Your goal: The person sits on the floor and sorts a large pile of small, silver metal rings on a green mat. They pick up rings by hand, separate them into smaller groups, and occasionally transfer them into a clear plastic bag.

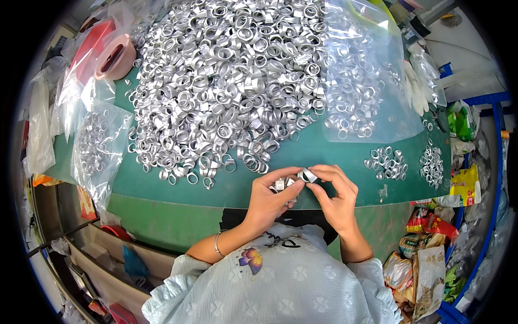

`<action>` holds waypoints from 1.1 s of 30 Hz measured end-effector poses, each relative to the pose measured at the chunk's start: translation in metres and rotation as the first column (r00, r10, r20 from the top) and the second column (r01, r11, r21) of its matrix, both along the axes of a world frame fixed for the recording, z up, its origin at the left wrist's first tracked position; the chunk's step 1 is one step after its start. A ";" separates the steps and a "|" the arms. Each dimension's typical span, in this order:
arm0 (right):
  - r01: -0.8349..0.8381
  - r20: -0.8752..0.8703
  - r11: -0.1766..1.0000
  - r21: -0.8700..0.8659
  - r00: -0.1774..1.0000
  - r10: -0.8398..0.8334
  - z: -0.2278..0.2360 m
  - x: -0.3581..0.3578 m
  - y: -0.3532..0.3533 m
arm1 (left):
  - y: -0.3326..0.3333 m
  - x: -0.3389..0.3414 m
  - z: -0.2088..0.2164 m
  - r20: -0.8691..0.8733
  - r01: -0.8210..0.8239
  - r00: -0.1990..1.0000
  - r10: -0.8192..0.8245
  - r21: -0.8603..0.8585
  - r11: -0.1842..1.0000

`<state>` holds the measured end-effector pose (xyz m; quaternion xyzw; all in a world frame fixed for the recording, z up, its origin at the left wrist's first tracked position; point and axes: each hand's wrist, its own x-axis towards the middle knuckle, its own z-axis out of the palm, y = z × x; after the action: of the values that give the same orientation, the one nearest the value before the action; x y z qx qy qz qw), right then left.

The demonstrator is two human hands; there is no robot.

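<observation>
Near the front edge of the green table, my two hands meet over small silver metal rings. My left hand is curled around several silver rings, which show between its fingers and palm. Between the thumb and fingers of my right hand is one silver ring, pinched close to the left fingertips. Whether the left thumb also touches that ring I cannot tell. Beyond my hands spreads a large heap of similar silver rings.
A clear plastic bag of rings lies right of the heap, another bag at left. Two small ring piles sit at the right. A pink bowl stands far left. Colourful packets fill the space below the table's right edge.
</observation>
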<state>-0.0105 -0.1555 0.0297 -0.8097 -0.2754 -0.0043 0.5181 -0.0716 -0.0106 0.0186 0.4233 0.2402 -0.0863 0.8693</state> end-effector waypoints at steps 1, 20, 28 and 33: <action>-0.010 0.047 1.000 0.014 0.999 0.009 0.000 -0.001 0.001 | 0.000 0.000 0.000 -0.003 0.006 1.000 -0.006 -0.001 1.000; 0.085 0.318 0.921 -0.380 0.947 0.044 -0.023 0.019 -0.009 | 0.010 -0.004 -0.004 -0.058 -0.008 0.998 0.002 -0.111 0.994; 0.164 0.141 0.948 -0.274 0.982 -0.129 -0.018 0.029 -0.035 | 0.014 -0.011 -0.006 -0.030 -0.069 0.997 0.065 -0.162 0.984; 0.564 0.148 0.819 -0.109 0.824 -0.547 -0.009 0.066 -0.112 | 0.014 -0.010 -0.007 -0.030 -0.073 0.997 0.069 -0.177 0.981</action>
<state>0.0552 -0.2673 0.0206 -0.8895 -0.0546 -0.1792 0.4168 -0.0817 0.0037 0.0120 0.3341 0.2567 -0.0813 0.9033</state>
